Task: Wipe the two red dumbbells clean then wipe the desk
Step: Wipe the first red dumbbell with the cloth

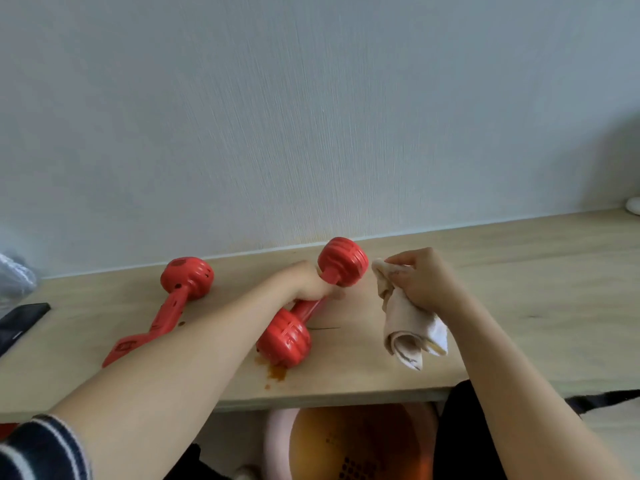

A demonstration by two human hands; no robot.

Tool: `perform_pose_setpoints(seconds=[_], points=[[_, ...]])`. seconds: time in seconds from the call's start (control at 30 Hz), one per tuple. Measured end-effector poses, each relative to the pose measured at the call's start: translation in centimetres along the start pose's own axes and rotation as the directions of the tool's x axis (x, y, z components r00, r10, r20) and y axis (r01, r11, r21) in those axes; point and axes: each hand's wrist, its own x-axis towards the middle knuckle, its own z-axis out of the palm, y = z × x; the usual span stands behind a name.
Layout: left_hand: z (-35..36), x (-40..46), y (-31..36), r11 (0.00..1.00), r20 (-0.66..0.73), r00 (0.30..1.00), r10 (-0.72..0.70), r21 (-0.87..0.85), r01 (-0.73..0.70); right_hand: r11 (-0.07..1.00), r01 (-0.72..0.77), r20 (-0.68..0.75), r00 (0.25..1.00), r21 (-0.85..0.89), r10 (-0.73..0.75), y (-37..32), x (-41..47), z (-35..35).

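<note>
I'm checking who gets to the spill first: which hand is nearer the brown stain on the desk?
Left. The left hand grips the dumbbell just above the stain; the right hand holds the cloth farther right.

Soft, even daylight, fairly bright, no hard glare. Pale wall (pixel 311 116) evenly lit across most of its width, darkening to a grey shade at far right. Shadows weak and diffuse: faint ones beneath the red dumbbell (pixel 311 303) and the cloth (pixel 408 320) on the desk (pixel 519 289). Wide-angle bending plain: desk's back edge slopes and curves, forearms swell toward the lower corners. Slight overall softness with compression smear; wall texture streaked. Left edge objects and the space under the desk blurred, dim.
</note>
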Motion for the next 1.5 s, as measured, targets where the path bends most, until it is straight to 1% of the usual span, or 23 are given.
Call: perform_pose_setpoints(seconds=[0.1, 0.17, 0.23, 0.37, 0.5, 0.57, 0.6, 0.7, 0.83, 0.97, 1.03, 1.13, 1.23, 1.3, 1.4, 1.5], points=[[0.1, 1.4, 0.6, 0.999, 0.030, 0.999, -0.045, -0.006, 0.045, 0.997, -0.008, -0.029, 1.000, -0.074, 0.006, 0.3, 0.3, -0.5], [0.2, 2.1, 0.7, 0.996, 0.006, 0.997, -0.073, -0.058, 0.074, 0.997, -0.003, -0.049, 0.999, -0.077, -0.001, 0.3, 0.5, -0.6], [0.2, 2.5, 0.6, 0.985, 0.022, 0.995, -0.095, -0.145, 0.097, 0.997, 0.001, -0.063, 0.998, -0.071, -0.006, 0.2, 0.5, -0.6], [0.3, 1.7, 0.1, 0.946, 0.064, 0.996, -0.058, -0.315, 0.075, 0.997, 0.006, -0.087, 0.996, -0.072, -0.012, 0.2, 0.4, -0.5], [-0.3, 0.2, -1.2, 0.886, 0.039, 0.999, 0.029, -0.464, -0.008, 0.999, 0.012, -0.124, 0.992, -0.038, -0.017, 0.1, -0.1, -0.5], [-1.1, -0.8, -1.9, 0.826, 0.009, 0.996, 0.084, -0.559, -0.064, 0.999, 0.020, -0.125, 0.992, -0.047, -0.026, -0.2, -0.5, -0.4], [-1.4, -1.2, -2.2, 0.780, -0.009, 0.993, 0.114, -0.618, -0.095, 0.999, 0.024, -0.122, 0.992, -0.049, -0.030, -0.1, -0.6, -0.3], [-2.3, -2.5, -3.3, 0.633, -0.135, 0.975, 0.175, -0.743, -0.216, 0.996, 0.040, -0.116, 0.992, -0.084, -0.050, -0.2, -0.9, 0.0], [-2.8, -3.8, -5.1, 0.435, -0.353, 0.923, 0.153, -0.815, -0.384, 0.997, 0.031, -0.177, 0.983, -0.074, -0.043, -1.3, -1.6, 0.6], [-2.7, -4.6, -6.5, 0.323, -0.507, 0.856, 0.097, -0.798, -0.509, 0.993, 0.101, -0.193, 0.975, -0.061, -0.111, -2.1, -1.9, 1.7], [-2.7, -4.8, -7.4, 0.324, -0.554, 0.827, 0.095, -0.769, -0.552, 0.988, 0.146, -0.205, 0.966, -0.055, -0.155, -2.7, -2.0, 2.4], [-2.2, -4.9, -8.0, 0.367, -0.603, 0.791, 0.105, -0.715, -0.595, 0.971, 0.236, -0.235, 0.942, -0.035, -0.238, -3.6, -2.4, 3.1], [-1.7, -4.7, -8.0, 0.410, -0.660, 0.749, 0.048, -0.671, -0.618, 0.949, 0.314, -0.263, 0.918, 0.021, -0.298, -4.3, -2.4, 4.0], [-1.6, -4.3, -7.8, 0.412, -0.677, 0.736, 0.014, -0.667, -0.621, 0.922, 0.383, -0.280, 0.892, 0.056, -0.354, -5.1, -2.5, 4.5], [-1.7, -3.5, -7.9, 0.398, -0.669, 0.743, -0.011, -0.684, -0.611, 0.848, 0.523, -0.329, 0.819, 0.089, -0.470, -6.8, -2.5, 5.1], [-1.8, -3.0, -7.9, 0.416, -0.669, 0.742, 0.030, -0.667, -0.618, 0.780, 0.625, -0.380, 0.727, 0.024, -0.572, -8.3, -1.8, 5.6]])
